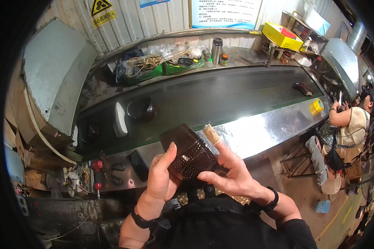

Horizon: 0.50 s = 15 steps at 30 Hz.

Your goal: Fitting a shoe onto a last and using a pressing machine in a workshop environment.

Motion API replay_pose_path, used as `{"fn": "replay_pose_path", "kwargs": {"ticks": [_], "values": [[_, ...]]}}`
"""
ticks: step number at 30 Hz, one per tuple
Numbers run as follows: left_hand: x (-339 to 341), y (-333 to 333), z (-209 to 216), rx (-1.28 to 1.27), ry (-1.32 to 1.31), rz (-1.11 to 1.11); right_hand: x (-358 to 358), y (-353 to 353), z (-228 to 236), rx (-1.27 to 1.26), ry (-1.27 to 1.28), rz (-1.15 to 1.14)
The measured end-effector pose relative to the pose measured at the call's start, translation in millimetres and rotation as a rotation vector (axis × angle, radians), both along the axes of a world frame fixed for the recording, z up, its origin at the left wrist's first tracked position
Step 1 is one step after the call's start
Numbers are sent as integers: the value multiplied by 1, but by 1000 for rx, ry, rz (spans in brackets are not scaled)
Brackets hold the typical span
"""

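Between my hands, over the near edge of the bench, is a glossy dark brown piece with a crocodile-like pattern [189,153], seemingly leather. My left hand [164,172] grips its left side, the thumb lying on the face. At its lower right corner, the thumb of my right hand [232,174] presses on the piece, the other fingers partly hidden behind. The right index finger sticks out past it and wears a beige finger wrap [212,135]. Beyond, on the dark belt [220,95], lie a white shoe-shaped form [120,119] and a shiny dark shoe-like piece [147,108].
A black phone [138,165] and a red-handled tool [98,176] lie left on the metal edge. At right are a dark red shoe piece [302,89] and a yellow roll [316,107]. Green bins [183,66] and a steel flask [216,50] stand behind. A co-worker [349,133] sits far right.
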<state>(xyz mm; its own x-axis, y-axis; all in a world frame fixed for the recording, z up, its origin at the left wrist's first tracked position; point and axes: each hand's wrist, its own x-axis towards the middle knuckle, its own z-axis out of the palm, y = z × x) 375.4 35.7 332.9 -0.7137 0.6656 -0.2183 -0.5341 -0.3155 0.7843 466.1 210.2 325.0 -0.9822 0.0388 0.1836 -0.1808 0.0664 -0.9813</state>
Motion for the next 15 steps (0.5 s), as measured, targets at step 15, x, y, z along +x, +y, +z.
{"fn": "replay_pose_path", "kwargs": {"ticks": [15], "values": [[-2, 14, 11, 13, 103, 224, 3, 16, -35, 556, 84, -27]]}}
